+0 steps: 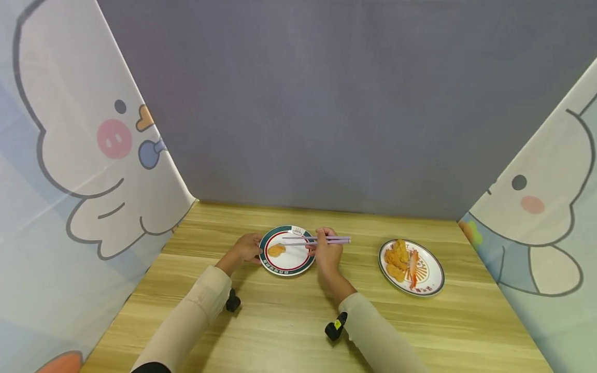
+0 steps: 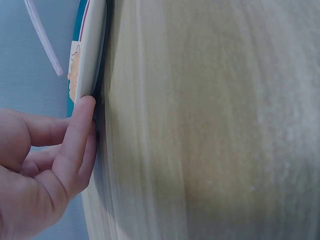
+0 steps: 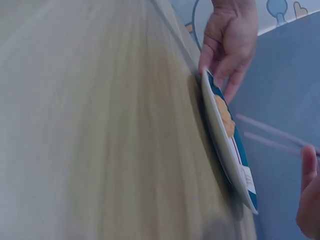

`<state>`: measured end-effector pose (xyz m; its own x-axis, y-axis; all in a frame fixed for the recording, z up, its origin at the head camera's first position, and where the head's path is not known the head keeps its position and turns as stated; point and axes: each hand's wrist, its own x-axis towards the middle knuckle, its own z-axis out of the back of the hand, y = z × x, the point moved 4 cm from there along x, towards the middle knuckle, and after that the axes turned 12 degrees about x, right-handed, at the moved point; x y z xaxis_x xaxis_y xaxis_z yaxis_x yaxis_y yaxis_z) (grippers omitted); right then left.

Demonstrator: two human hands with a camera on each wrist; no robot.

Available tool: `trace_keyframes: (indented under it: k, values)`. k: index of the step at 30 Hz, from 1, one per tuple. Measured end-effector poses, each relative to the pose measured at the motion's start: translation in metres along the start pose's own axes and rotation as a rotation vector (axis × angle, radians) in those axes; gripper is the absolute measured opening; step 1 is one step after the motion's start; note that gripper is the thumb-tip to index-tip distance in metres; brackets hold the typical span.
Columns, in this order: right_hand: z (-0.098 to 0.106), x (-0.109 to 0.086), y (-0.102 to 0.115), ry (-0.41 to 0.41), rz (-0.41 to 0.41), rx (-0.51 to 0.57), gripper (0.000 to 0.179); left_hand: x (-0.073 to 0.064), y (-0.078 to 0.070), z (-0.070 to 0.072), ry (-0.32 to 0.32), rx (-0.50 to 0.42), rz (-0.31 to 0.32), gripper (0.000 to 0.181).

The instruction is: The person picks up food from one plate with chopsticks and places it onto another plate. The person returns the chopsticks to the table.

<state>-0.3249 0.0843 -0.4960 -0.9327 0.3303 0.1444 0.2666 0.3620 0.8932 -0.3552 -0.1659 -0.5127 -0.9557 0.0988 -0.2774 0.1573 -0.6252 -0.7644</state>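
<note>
My left hand [image 1: 249, 247] grips the left rim of a white plate [image 1: 298, 263] with a green band and a red ring. In the left wrist view, its fingertips meet the plate's edge. One golden-brown fried piece [image 1: 276, 250] lies on the plate's left part. Over the plate's right side, my right hand [image 1: 328, 251] holds a pair of light purple chopsticks [image 1: 342, 241]. Their tips are slightly apart, above the plate and clear of the fried piece, as the right wrist view shows. Only part of the right hand appears there.
To the right stands a second white plate [image 1: 434, 274] with a dark rim. On it lie several fried pieces [image 1: 396, 259] and a long red-orange item [image 1: 413, 269], perhaps a shrimp. A grey panel [image 1: 317, 114] rises behind the wooden table [image 1: 280, 321], with cartoon-printed sheets on both sides.
</note>
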Motion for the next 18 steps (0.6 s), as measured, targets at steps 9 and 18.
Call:
trace_keyframes:
  k: [9,18]
  values:
    - [0.005,0.011,0.013,0.148,0.014,-0.098,0.028,-0.001,-0.003,0.001,-0.011,0.020,0.003,0.053]
    - [0.004,0.012,0.018,0.235,0.044,-0.155,0.025,0.002,-0.001,0.000,-0.011,0.021,0.001,0.052]
